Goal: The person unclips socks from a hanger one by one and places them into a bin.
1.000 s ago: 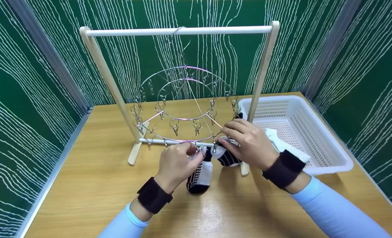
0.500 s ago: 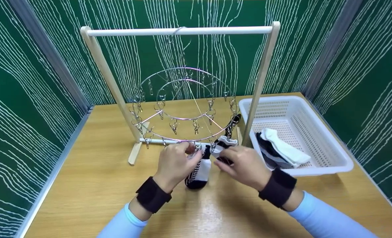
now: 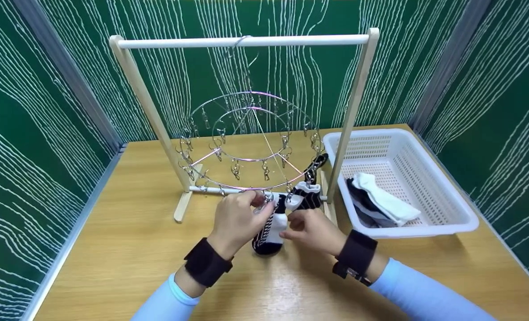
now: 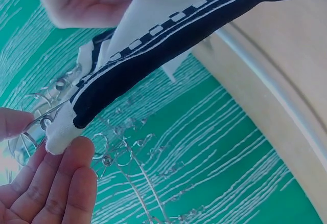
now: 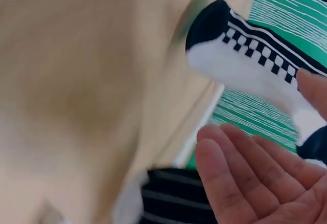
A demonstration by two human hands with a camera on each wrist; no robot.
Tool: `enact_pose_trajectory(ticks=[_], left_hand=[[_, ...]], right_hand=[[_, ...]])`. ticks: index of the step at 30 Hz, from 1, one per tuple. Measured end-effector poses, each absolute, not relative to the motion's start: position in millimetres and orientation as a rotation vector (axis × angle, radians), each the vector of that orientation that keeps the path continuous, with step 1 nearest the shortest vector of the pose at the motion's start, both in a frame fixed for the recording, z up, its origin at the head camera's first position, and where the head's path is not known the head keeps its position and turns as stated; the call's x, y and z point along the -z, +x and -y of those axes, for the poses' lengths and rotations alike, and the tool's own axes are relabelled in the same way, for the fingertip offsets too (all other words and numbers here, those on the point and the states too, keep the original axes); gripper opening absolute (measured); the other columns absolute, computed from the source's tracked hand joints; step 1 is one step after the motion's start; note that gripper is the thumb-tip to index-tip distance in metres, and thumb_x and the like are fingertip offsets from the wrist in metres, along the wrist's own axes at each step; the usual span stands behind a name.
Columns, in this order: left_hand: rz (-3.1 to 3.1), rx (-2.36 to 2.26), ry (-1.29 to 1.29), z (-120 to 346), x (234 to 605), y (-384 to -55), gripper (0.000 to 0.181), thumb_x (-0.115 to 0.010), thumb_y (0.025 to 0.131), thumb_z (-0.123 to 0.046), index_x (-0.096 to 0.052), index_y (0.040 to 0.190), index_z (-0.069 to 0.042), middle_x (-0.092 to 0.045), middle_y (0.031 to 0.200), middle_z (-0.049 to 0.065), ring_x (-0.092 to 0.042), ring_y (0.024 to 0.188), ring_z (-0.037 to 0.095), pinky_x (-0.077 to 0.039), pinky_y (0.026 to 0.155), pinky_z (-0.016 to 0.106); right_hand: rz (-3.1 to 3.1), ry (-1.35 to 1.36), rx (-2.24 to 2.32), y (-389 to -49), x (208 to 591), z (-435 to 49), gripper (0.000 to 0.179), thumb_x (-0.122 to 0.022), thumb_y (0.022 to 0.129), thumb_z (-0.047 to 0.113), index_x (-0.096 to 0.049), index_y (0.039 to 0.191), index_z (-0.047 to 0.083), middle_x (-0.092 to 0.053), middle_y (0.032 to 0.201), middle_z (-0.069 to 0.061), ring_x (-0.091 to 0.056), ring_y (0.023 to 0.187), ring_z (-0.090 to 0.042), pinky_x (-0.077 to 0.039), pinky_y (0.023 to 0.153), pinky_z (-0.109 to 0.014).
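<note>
In the head view my left hand (image 3: 239, 216) is at the front edge of a round wire clip hanger (image 3: 251, 160). Its thumb and fingers pinch a metal clip (image 4: 45, 122) at the white cuff of a black-and-white checkered sock (image 4: 117, 75), which hangs toe down. My right hand (image 3: 313, 229) is beside that sock (image 3: 276, 223), fingers loosely bent; the right wrist view shows nothing held in it and a gap before the checkered sock (image 5: 250, 70). Just behind it, a black sock with white stripes (image 3: 308, 196) hangs from the hanger.
A wooden rack with a white top bar (image 3: 291, 41) carries the hanger by its hook. Several clips dangle from its rings. At right, a white plastic basket (image 3: 424, 231) holds a white sock (image 3: 387, 200) and dark ones (image 3: 360, 198). A black sock toe (image 3: 320, 160) shows behind.
My right hand has come away from the striped sock and hanger rim, moving down and left to beside the checkered sock. My left hand has stayed at its clip.
</note>
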State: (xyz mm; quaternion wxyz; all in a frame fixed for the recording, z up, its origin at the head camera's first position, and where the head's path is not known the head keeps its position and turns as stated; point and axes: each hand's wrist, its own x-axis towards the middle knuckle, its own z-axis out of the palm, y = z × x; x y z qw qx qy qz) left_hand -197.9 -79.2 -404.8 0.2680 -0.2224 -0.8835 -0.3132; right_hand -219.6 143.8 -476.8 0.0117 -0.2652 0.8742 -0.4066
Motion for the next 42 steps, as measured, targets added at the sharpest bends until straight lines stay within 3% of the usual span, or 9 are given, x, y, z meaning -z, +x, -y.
enact_pose_trajectory(ticks=[9, 12, 19, 26, 33, 38, 42], left_hand=[[2.375, 0.849, -0.608, 77.8, 405.0, -197.2, 0.015, -0.085, 0.091, -0.020, -0.080, 0.087, -0.006, -0.080, 0.079, 0.005, -0.075, 0.067, 0.020, -0.059, 0.059, 0.037], [2.381, 0.844, -0.613, 78.3, 405.4, -197.4, 0.015, -0.084, 0.092, -0.019, -0.079, 0.088, -0.006, -0.080, 0.079, 0.006, -0.073, 0.065, 0.020, -0.057, 0.057, 0.035], [2.397, 0.875, -0.619, 78.7, 405.8, -198.7, 0.015, -0.081, 0.096, -0.017, -0.078, 0.091, -0.004, -0.082, 0.084, 0.009, -0.069, 0.062, 0.020, -0.053, 0.056, 0.030], [2.347, 0.954, -0.663, 79.2, 406.3, -199.8, 0.011, -0.080, 0.096, -0.008, -0.075, 0.090, 0.000, -0.081, 0.084, 0.013, -0.073, 0.065, 0.019, -0.058, 0.058, 0.031], [2.335, 0.997, -0.682, 79.7, 408.6, -201.3, 0.010, -0.077, 0.096, -0.003, -0.076, 0.087, -0.001, -0.080, 0.081, 0.012, -0.071, 0.063, 0.019, -0.057, 0.057, 0.030], [2.324, 0.983, -0.714, 80.0, 410.2, -201.3, 0.011, -0.076, 0.095, 0.001, -0.076, 0.084, -0.001, -0.078, 0.075, 0.011, -0.065, 0.056, 0.017, -0.048, 0.053, 0.020], [2.310, 0.966, -0.711, 80.0, 408.9, -202.0, 0.011, -0.076, 0.095, 0.000, -0.076, 0.084, -0.002, -0.078, 0.076, 0.011, -0.064, 0.055, 0.016, -0.045, 0.052, 0.020]], right_hand=[[-2.380, -0.661, 1.564, -224.4, 494.0, -131.4, 0.022, -0.080, 0.097, 0.013, -0.076, 0.105, -0.007, -0.081, 0.096, -0.019, -0.073, 0.081, -0.017, -0.060, 0.075, -0.020], [-2.309, -0.656, 1.629, -225.2, 496.0, -127.3, 0.021, -0.078, 0.098, 0.010, -0.076, 0.106, -0.009, -0.079, 0.094, -0.022, -0.069, 0.079, -0.015, -0.057, 0.073, -0.019], [-2.212, -0.576, 1.777, -223.3, 496.4, -123.3, 0.020, -0.073, 0.100, 0.003, -0.074, 0.109, -0.015, -0.079, 0.097, -0.027, -0.072, 0.080, -0.007, -0.064, 0.077, -0.024], [-2.231, -0.592, 1.761, -220.9, 495.2, -124.1, 0.018, -0.074, 0.099, 0.003, -0.076, 0.101, -0.015, -0.078, 0.084, -0.025, -0.070, 0.068, -0.005, -0.061, 0.065, -0.022], [-2.269, -0.654, 1.679, -218.7, 492.5, -127.7, 0.019, -0.075, 0.099, 0.005, -0.075, 0.090, -0.012, -0.068, 0.065, -0.017, -0.055, 0.055, -0.005, -0.042, 0.051, -0.015], [-2.223, -0.698, 1.659, -215.8, 489.0, -131.8, 0.018, -0.074, 0.100, 0.004, -0.076, 0.097, -0.014, -0.076, 0.078, -0.025, -0.065, 0.062, -0.003, -0.053, 0.058, -0.016], [-2.207, -0.728, 1.600, -213.3, 486.0, -138.6, 0.018, -0.073, 0.100, 0.004, -0.076, 0.099, -0.014, -0.075, 0.080, -0.031, -0.060, 0.060, 0.000, -0.049, 0.056, -0.015]])
